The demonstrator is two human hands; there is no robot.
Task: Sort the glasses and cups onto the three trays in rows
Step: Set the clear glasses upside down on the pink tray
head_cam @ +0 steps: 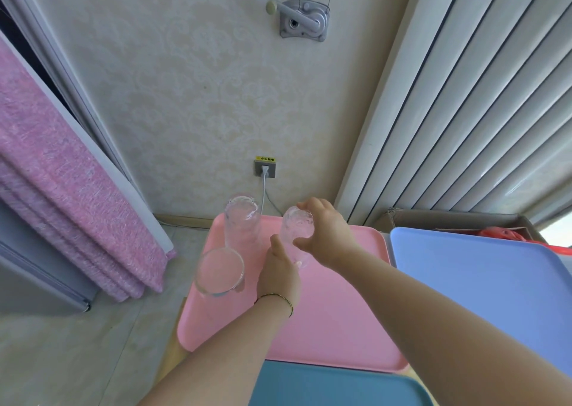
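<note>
A pink tray [334,312] lies in the middle, with a lavender-blue tray [483,281] to its right and a teal tray [325,387] in front. Two clear glasses stand on the pink tray's left side: a tall one [240,223] at the far corner and a wide one [220,274] nearer me. My right hand [325,233] grips the rim of a third clear glass [295,230] standing on the pink tray. My left hand [278,274] holds the same glass low on its near side. The glass's base is partly hidden by my hands.
A wall with a socket and plugged cable [265,170] rises behind the trays. A pink curtain [71,195] hangs at the left over tiled floor. A cardboard box [448,219] with something red sits behind the lavender-blue tray, below ribbed white panels.
</note>
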